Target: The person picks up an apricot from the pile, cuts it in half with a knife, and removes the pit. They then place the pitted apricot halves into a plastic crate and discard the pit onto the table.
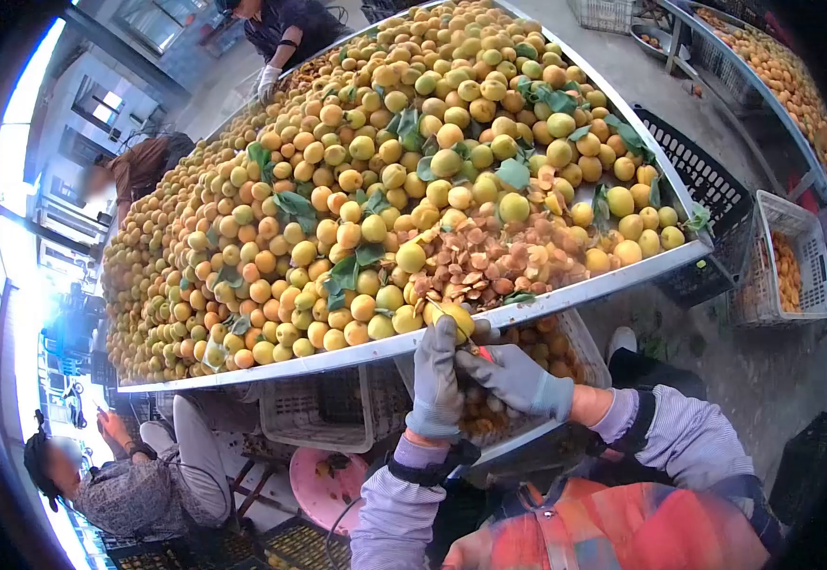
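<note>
In the head view, my left hand (436, 375), in a grey work glove, is closed around a yellow apricot (451, 319) at the near edge of the sorting table (566, 298). My gloved right hand (520, 378) is closed on a small red-handled knife (483, 354), whose tip end meets the fruit and is mostly hidden. Just beyond my hands lies a heap of brown apricot pits and cut pieces (490, 256). Whole apricots (271, 247), yellow to orange, cover most of the table, with green leaves (513, 173) among them.
Below my hands stands a crate with apricots (566, 356); beside it are another crate (337, 418) and a pink basin (328, 484). At right are a black crate (694, 171) and a white crate (784, 256). Other people (147, 484) work around the table.
</note>
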`<move>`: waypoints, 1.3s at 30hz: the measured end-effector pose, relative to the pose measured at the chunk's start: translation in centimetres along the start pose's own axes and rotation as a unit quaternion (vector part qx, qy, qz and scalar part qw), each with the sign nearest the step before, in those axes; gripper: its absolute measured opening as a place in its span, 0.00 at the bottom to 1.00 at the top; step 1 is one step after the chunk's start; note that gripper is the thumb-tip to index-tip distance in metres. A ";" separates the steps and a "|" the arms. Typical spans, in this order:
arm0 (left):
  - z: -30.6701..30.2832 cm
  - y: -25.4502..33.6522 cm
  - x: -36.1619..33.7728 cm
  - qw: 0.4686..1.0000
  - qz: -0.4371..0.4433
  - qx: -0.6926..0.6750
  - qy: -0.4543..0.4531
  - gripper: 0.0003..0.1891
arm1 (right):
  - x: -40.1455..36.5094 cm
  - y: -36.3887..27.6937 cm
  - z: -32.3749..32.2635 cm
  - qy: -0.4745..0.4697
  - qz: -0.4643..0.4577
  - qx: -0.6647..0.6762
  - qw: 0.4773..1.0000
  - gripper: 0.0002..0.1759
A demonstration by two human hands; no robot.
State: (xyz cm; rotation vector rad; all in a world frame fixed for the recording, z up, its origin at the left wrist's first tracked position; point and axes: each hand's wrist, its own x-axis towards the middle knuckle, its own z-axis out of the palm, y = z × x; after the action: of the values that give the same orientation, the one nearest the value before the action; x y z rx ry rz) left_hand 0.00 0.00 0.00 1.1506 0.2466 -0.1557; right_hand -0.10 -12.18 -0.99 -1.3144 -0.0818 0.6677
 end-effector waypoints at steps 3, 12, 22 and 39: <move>-0.5 1.2 0.1 0.997 0.006 0.078 -0.006 0.28 | -0.5 -3.1 0.1 -0.043 0.101 -0.015 0.994 0.29; -0.7 0.2 0.6 0.992 0.053 0.110 -0.045 0.27 | -1.7 -2.5 -0.9 -0.150 0.159 0.207 0.954 0.29; -0.7 0.3 0.6 0.988 0.081 0.127 0.038 0.21 | -2.1 -2.7 0.1 -0.196 0.175 0.287 0.921 0.28; 0.3 1.9 0.1 0.987 0.123 0.096 -0.036 0.24 | -2.4 -4.8 0.3 -0.084 0.173 0.078 0.978 0.28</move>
State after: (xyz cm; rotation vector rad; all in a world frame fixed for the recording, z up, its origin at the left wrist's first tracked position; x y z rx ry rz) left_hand 0.63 0.45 1.79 1.3548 0.0245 -0.0025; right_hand -0.24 -13.62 4.18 -1.1276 0.0637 1.0597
